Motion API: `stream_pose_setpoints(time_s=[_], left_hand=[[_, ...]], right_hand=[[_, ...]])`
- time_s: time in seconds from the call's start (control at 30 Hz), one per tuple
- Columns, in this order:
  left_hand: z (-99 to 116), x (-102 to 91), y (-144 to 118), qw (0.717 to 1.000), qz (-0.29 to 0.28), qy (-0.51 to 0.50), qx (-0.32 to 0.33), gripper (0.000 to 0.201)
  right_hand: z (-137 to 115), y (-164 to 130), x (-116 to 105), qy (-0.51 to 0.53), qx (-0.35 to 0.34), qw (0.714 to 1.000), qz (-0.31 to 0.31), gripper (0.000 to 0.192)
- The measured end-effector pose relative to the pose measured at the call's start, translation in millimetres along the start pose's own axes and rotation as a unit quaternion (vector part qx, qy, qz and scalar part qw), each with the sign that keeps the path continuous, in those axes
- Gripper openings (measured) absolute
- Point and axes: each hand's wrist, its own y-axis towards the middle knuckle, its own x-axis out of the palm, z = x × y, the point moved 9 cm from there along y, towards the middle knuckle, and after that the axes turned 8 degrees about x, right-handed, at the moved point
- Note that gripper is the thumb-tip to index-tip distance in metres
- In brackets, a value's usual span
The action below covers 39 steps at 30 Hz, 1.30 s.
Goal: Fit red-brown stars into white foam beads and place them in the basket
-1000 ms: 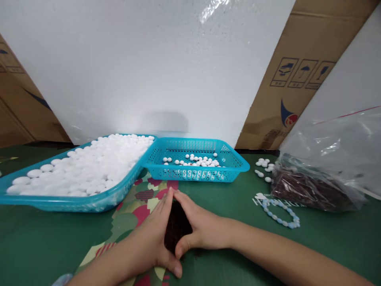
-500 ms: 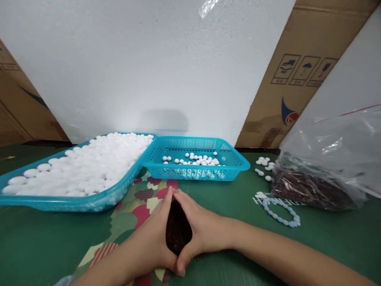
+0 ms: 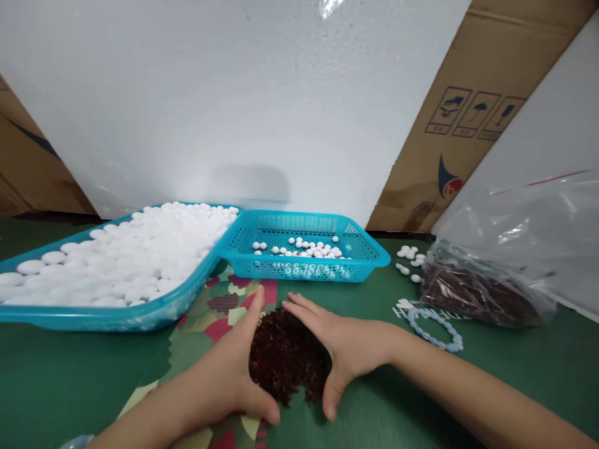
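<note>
A loose pile of dark brown, shredded-looking material (image 3: 287, 358) lies on the green patterned table surface in front of me. My left hand (image 3: 238, 368) curves around the pile's left side, thumb and fingers apart. On the other side my right hand (image 3: 337, 349) is likewise spread, its fingers along the pile's upper right edge and its thumb pointing down toward me. Between the two hands the pile lies uncovered; some of its edges are hidden behind the fingers. Just beyond stands a blue perforated basket (image 3: 299, 270) holding several small white balls (image 3: 322, 251).
A larger blue tray (image 3: 182, 299) heaped with white balls (image 3: 140, 255) stands at the left. At the right are a clear plastic bag (image 3: 477, 287) of the same brown material, a bead bracelet (image 3: 435, 329) and loose white balls (image 3: 409, 262). Cardboard (image 3: 430, 137) leans at the back.
My hands have parted from a closed ring, the right one moving right, and the brown pile now shows wide between them. The view has shifted slightly.
</note>
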Motion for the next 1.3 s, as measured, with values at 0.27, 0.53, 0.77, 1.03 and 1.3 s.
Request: stream_pose_setpoints(time_s=[0.27,0.53,0.77,1.03,1.3], left_hand=[[-3,4.4,2,0.999,-0.013,-0.036,0.026,0.109],[0,7.5,3,0.999,-0.009,0.007,0.05,0.103],[6,7.1,4,0.997,-0.011,0.03,0.066,0.101],[6,5.4,3,0.997,0.006,0.064,0.051,0.104],[12,5.4,2,0.997,0.013,0.05,0.051,0.103]], right_hand=[[-3,-1,4,0.069,-0.019,0.996,0.058,0.113],[-9,8,5,0.072,-0.046,0.995,0.05,0.115],[-12,17,6,0.039,-0.05,0.998,0.024,0.119],[-14,17,3,0.036,-0.062,0.997,0.04,0.117],[-16,18,3,0.029,-0.063,0.997,0.046,0.114]])
